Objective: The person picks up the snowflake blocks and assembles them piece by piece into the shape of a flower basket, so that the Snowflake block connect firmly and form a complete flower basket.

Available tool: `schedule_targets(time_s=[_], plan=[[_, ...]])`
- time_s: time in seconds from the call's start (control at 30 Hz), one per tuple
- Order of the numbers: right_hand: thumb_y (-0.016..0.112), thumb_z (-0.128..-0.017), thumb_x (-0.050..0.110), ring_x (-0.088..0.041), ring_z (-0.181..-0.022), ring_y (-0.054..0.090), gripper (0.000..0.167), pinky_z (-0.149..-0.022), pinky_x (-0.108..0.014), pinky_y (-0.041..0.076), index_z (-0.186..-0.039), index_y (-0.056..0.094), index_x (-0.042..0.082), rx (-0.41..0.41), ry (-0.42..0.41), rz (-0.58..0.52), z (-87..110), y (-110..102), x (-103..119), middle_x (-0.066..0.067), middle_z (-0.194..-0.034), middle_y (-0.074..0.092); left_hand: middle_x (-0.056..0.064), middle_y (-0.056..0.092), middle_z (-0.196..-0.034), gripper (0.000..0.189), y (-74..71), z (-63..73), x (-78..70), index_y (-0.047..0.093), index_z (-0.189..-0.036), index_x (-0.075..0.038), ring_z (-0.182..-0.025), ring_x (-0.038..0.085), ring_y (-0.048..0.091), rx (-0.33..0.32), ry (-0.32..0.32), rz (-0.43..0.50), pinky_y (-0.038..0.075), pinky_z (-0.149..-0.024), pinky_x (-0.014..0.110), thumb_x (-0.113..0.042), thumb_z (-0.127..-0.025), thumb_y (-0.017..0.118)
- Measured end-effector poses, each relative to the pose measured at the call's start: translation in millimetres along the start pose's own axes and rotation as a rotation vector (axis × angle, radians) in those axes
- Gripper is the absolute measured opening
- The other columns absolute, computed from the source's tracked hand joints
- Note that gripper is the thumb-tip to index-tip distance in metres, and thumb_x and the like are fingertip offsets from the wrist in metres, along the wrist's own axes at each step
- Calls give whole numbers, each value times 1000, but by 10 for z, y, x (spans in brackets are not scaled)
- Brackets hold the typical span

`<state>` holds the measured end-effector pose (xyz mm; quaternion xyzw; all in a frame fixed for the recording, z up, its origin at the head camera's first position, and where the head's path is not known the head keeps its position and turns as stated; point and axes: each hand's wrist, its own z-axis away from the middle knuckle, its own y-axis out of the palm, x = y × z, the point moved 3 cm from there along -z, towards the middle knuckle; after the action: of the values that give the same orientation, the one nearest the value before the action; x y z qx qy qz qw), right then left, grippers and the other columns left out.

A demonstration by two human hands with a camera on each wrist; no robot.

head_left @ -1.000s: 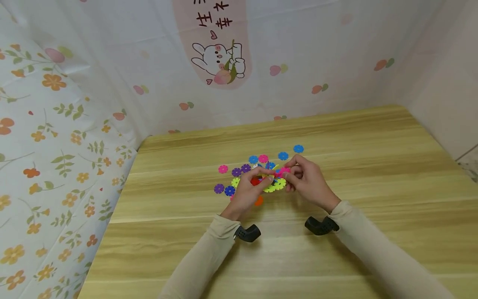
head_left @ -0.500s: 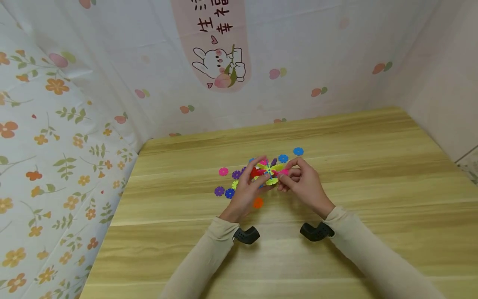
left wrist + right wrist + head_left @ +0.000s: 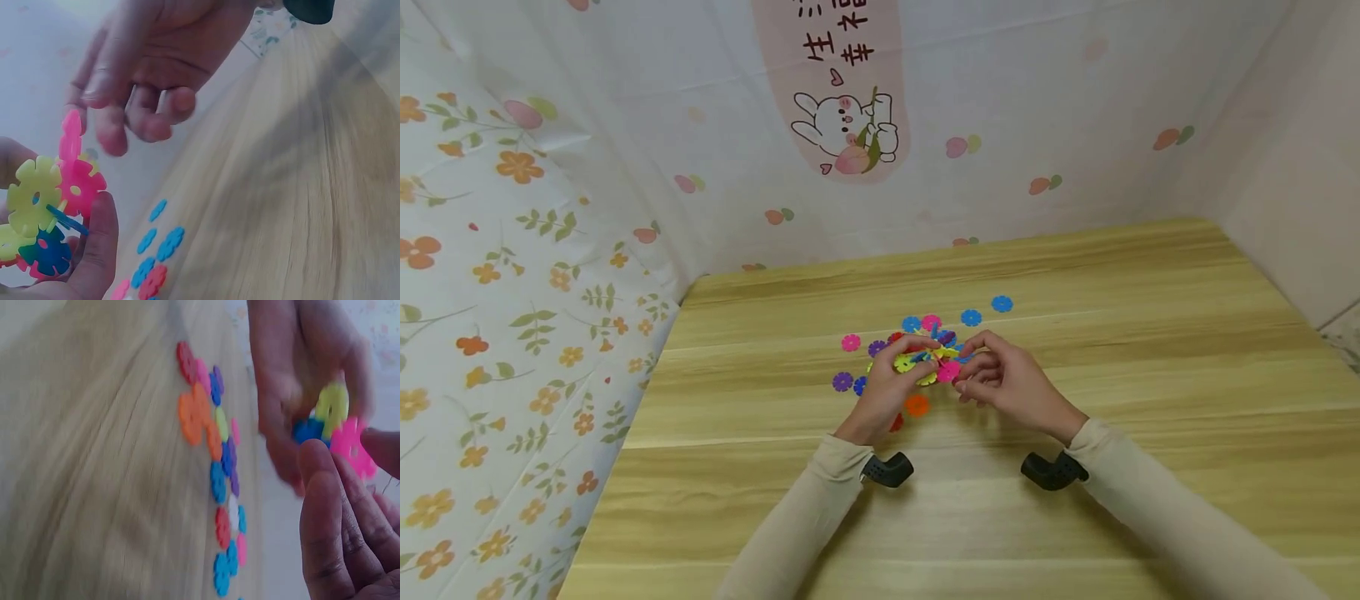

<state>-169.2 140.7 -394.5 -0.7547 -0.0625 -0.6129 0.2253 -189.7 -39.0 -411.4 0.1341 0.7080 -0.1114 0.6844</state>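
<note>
My left hand [image 3: 882,393] holds a cluster of interlocked plastic flower-shaped discs above the table. In the left wrist view the cluster shows a yellow disc [image 3: 31,203], a pink disc [image 3: 83,187] and a blue disc [image 3: 45,255], with a second pink one standing up edge-on. Beside the cluster is my right hand [image 3: 1021,385], its fingers loosely bent and the thumb apart from them. It seems to pinch nothing, though its fingertips are close to the pink disc [image 3: 353,447] in the right wrist view. Part of the cluster is hidden by the left fingers.
Loose discs lie around and under the hands on the wooden table [image 3: 715,500]: blue [image 3: 1002,304], pink [image 3: 851,342], purple [image 3: 842,382] and orange [image 3: 917,406], among several others. A printed cloth [image 3: 1000,100] hangs behind the table.
My right fingers held a pink disc at the cluster and have let go of it. The cluster has turned in my left hand, the pink disc now facing nearer to me.
</note>
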Motion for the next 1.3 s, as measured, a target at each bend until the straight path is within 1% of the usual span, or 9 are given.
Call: schedule_targets(time_s=[0.17,0.3,0.43,0.57,0.7,0.8,1.0,1.13,1.3], plan=[[66,-84,-1,-32,-68,64,23,-58,-44,53,-102,53,-1,50,6,80,-82,-109,-107,-15,-84,65,-1,51,-120,19,-98,15,22,63,-110,-14,-111,22,46,-23,-19,-36,47,-84,46,-18,-91,62],[70,-82,3,-23,-64,59,18,-58,-35,51,-95,57,0,47,70,303,-214,-192,-219,-4,-78,61,-1,50,-121,18,-167,35,29,64,-108,-16,-116,18,41,-38,-21,-70,42,-92,40,-19,-90,63],[73,-79,9,-17,-63,51,23,-60,-32,46,-96,60,-2,27,115,558,-370,-229,-305,-2,-72,56,-1,50,-121,18,-186,50,18,64,-107,-15,-118,17,39,-44,-22,-57,39,-95,42,-19,-89,64],[74,-79,16,-18,-64,50,30,-61,-33,45,-99,61,-3,52,168,723,-471,-204,-394,-4,-72,55,0,50,-121,20,-168,66,8,65,-108,-13,-118,17,40,-35,-18,-34,40,-95,40,-19,-89,65],[75,-78,20,-21,-68,50,27,-60,-33,45,-93,62,0,51,196,809,-495,-167,-444,-6,-78,55,1,52,-122,22,-142,70,1,65,-111,-11,-118,19,41,-12,-9,-10,41,-95,39,-17,-90,63],[75,-77,18,-22,-70,48,23,-60,-33,43,-87,60,3,45,208,809,-497,-157,-445,-6,-78,53,1,53,-122,22,-131,68,-13,66,-112,-11,-118,19,42,0,-10,1,40,-95,39,-17,-91,61],[72,-77,6,-21,-65,46,22,-58,-31,40,-86,52,3,83,228,694,-469,-157,-388,-5,-72,50,4,54,-121,23,-131,62,-10,64,-112,-4,-118,23,42,19,-14,43,39,-96,41,-16,-92,60],[68,-79,1,-19,-64,47,18,-57,-30,40,-88,52,2,66,180,604,-421,-153,-374,-3,-72,51,6,55,-119,28,-130,59,5,61,-113,2,-118,27,43,29,-8,47,39,-95,43,-15,-92,60],[66,-82,-1,-17,-64,54,14,-59,-30,47,-93,59,2,18,125,469,-323,-186,-298,-3,-76,57,3,55,-119,28,-131,42,19,62,-113,1,-117,25,43,5,-13,8,39,-95,42,-17,-92,60]])
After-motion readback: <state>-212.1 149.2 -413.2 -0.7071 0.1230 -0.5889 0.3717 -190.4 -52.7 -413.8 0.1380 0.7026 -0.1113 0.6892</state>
